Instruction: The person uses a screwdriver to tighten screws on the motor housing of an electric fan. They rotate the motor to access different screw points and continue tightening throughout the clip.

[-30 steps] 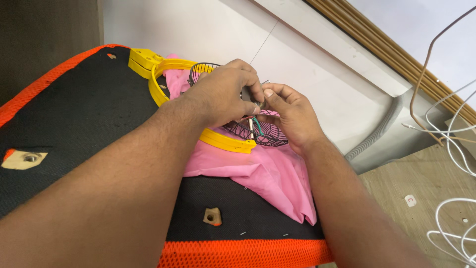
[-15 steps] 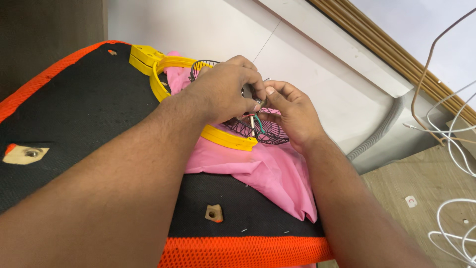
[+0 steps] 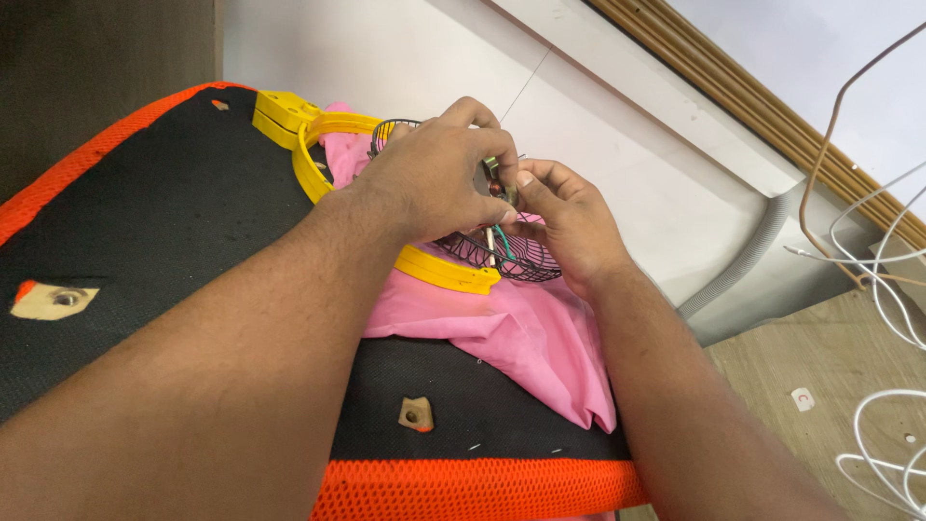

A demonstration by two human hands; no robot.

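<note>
- My left hand and right hand meet over a dark wire basket, fingers pinching small wires above it.
- The basket sits inside a yellow ring on pink cloth, atop black-and-orange mesh.

I see a plain pink cloth lying on a black mesh pad that carries a bright orange mesh border. On the cloth sit a bright yellow ring frame and a dark wire grille of thin black radiating bars, with a green wire and a red one beside it. White cables coil over the pale brown wood-grain floor.
</note>
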